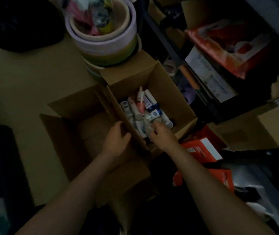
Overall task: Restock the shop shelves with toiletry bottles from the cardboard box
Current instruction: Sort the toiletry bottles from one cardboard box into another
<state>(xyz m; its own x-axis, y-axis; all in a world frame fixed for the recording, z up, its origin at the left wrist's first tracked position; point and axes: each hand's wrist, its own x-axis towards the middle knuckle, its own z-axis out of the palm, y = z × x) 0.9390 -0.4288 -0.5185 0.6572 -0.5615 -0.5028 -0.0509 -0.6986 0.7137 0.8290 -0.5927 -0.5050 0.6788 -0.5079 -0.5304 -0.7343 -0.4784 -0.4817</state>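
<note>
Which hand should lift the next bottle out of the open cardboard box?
Right. The right hand is already down among the white toiletry bottles inside the brown cardboard box, fingers curled on one; the left hand grips the box's flap edge, steadying it.

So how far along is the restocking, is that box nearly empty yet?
Not nearly. The cardboard box lies open, flaps spread, which is what looks done. The left hand grips its edge while the right hand reaches among the toiletry bottles, apparently closing on one. Many bottles remain inside, and none can be seen going onto the shelves yet.
</note>
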